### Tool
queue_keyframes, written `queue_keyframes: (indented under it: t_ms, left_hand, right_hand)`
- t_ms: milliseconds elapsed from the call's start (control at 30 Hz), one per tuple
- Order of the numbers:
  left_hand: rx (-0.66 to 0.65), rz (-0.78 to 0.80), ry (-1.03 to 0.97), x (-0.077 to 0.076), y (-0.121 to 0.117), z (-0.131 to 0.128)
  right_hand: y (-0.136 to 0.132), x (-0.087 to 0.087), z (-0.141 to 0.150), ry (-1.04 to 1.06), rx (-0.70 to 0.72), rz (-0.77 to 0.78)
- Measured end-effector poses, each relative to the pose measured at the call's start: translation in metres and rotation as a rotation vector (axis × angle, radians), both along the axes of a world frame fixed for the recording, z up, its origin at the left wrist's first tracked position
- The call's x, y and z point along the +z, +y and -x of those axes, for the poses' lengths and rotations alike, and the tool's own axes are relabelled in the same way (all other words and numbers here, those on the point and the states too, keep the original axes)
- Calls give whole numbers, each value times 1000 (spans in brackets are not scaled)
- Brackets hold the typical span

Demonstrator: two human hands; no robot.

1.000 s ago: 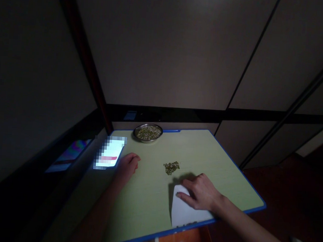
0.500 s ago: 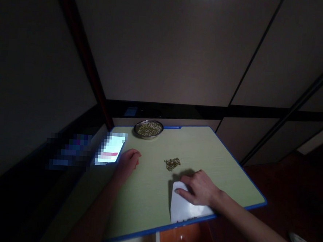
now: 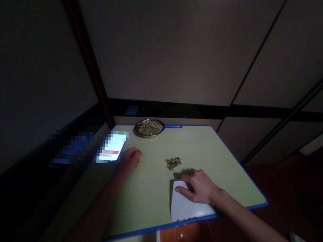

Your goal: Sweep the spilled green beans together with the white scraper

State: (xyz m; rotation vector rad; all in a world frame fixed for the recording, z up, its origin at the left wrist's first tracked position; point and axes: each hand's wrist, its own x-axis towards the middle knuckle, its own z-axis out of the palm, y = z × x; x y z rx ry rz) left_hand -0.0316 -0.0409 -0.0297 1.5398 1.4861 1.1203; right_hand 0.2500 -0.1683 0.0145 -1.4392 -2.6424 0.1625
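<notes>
Seeds on table, white sheet under right hand

Small green seeds (image 3: pixel 173 163) lie in one loose pile around the middle of the table (image 3: pixel 145 200). Right hand (image 3: pixel 200 186) is over the white sheet (image 3: pixel 183 209), close to the front edge — its thumb lies along the sheet and the other fingers are bent; if they pinch it, I cannot tell. Some dark bits (image 3: pixel 188 219) are at the sheet's front side. Left hand (image 3: pixel 129 158) rests near the left edge, fingers curled closed, just beside a lit phone (image 3: pixel 113 147). Metal bowl (image 3: pixel 149 136) with more seeds stands at the back edge — near the back left corner.
</notes>
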Motion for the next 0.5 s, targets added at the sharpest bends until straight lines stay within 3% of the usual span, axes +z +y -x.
queue_keyframes:
  t_ms: [500]
  left_hand:
    - [25, -3, 13, 9, -6, -5]
  right_hand:
    - [-5, 0, -1, 20, 4, -32]
